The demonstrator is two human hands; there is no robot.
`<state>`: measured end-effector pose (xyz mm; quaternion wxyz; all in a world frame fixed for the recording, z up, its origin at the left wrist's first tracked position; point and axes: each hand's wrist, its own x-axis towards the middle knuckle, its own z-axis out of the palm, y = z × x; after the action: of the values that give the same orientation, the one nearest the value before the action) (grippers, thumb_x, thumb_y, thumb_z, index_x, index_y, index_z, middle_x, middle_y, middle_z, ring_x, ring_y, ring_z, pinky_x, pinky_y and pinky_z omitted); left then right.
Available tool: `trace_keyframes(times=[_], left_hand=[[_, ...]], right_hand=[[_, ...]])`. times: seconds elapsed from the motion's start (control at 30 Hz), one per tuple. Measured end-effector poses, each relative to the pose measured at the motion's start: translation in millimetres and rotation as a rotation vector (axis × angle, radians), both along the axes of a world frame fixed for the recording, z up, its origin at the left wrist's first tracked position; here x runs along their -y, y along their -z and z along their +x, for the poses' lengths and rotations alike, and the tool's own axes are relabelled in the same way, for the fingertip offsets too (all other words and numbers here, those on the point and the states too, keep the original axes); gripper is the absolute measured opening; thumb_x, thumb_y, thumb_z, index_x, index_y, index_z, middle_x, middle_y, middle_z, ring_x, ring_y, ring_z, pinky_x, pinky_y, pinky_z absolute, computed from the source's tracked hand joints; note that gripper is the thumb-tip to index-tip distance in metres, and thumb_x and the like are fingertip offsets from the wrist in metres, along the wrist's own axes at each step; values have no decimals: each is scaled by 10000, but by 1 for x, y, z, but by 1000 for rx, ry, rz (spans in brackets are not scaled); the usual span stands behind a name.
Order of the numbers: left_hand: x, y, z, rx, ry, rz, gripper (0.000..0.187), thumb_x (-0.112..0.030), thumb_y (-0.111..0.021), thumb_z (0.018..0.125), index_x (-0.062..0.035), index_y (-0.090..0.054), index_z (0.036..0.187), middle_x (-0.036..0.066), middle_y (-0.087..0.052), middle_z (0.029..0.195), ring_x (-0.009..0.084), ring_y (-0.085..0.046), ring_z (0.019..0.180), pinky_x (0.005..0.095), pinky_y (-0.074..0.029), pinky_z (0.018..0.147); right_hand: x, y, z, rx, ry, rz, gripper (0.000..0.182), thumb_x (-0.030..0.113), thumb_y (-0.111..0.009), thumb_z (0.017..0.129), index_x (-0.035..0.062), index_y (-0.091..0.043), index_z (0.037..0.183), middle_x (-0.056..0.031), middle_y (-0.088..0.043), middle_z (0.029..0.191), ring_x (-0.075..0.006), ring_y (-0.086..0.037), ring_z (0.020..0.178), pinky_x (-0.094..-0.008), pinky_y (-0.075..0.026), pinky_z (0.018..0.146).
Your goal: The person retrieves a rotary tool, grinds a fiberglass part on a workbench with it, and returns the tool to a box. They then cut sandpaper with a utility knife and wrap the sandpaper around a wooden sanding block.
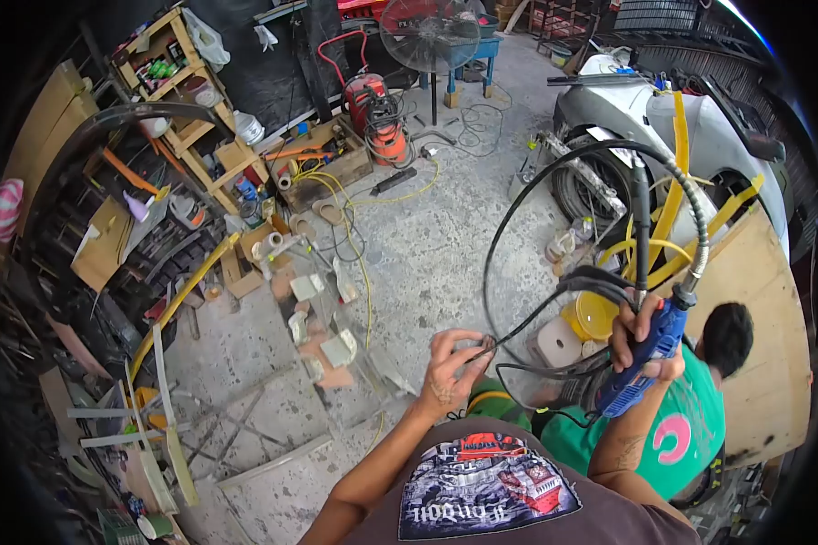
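Your right hand (643, 341) is closed round the blue tool (647, 359), held in the air above the concrete floor (427, 245); your left hand (454, 363) pinches its black cable (518, 227). Rigid, probably weighty body: grip there. The springy cable will likely recoil.

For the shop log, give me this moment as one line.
left hand: pinches black cable loop | right hand: grips blue power tool, hose up | co-worker in green shirt crouched below
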<state>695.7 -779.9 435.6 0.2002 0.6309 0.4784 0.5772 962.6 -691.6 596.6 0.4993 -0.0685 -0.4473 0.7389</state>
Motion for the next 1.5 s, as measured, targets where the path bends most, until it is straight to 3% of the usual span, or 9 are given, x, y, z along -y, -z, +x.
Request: trace_keyframes(times=[0.17,0.4,0.6,0.77,0.87,1.03,1.17,1.33,1.5], left_hand=[[-127,73,-49,-103,167,-506,133,-117,-678,907,-7,-692,981,169,-666,890,376,-635,864,444,-482,825],[-248,181,-104,-196,22,-588,220,-209,-607,966,0,-670,937,198,-671,849,381,-659,810,404,-501,695],[-387,180,-196,364,-556,-675,428,-347,-527,1049,-23,-668,808,57,-543,519,123,-545,467,304,-425,487],[-526,133,-281,700,-520,-628,408,-354,-563,1036,-34,-699,822,-2,-551,548,83,-504,484,260,-396,472],[-605,129,-337,777,-274,-687,416,-395,-551,1041,-9,-669,943,-6,-545,634,93,-529,538,273,-463,540],[-721,82,-408,912,315,-638,639,-427,-528,1044,-11,-358,1499,129,-577,1269,203,-619,1093,342,-523,892],[-801,94,-459,1161,528,-556,852,-539,-643,942,-37,-298,1537,100,-539,1374,227,-522,1289,388,-500,989],[-901,110,-527,1417,183,-448,436,-285,-690,964,-11,-555,1276,88,-630,1190,194,-632,1085,366,-527,945],[-980,113,-613,1532,-24,-491,412,-299,-587,1013,5,-582,1292,108,-651,1224,218,-641,1115,377,-510,987]], right_hand=[[-157,12,3,-11,-35,74,419,80,-776,516,-16,-512,827,-118,-437,842,-208,-592,540,-326,-569,456],[-398,-38,10,-105,-39,117,484,84,-790,624,38,-434,949,-74,-413,911,-176,-582,631,-303,-582,501],[-572,-21,-116,400,86,189,512,192,-811,590,56,-490,965,-70,-474,926,-133,-543,610,-259,-508,513],[-671,39,-259,1008,-80,178,419,90,-766,616,13,-614,999,-25,-611,830,-105,-589,715,-268,-497,643],[-729,87,-350,1052,-201,243,398,76,-777,663,17,-633,1030,-23,-638,848,-110,-596,721,-289,-511,672],[-794,114,-494,1175,-343,211,474,156,-821,738,-2,-630,1142,-43,-672,920,-115,-607,823,-297,-524,760],[-844,142,-586,1176,-534,278,592,224,-823,759,-9,-587,1248,-169,-670,1147,-243,-677,1007,-367,-534,903],[-920,213,-689,1219,-420,904,620,298,-809,790,-16,-539,1252,-305,-503,1284,-483,-561,1157,-488,-481,974],[-1014,222,-785,1241,-686,910,746,314,-778,833,31,-407,1415,-365,-424,1387,-502,-524,1235,-492,-454,1045]])
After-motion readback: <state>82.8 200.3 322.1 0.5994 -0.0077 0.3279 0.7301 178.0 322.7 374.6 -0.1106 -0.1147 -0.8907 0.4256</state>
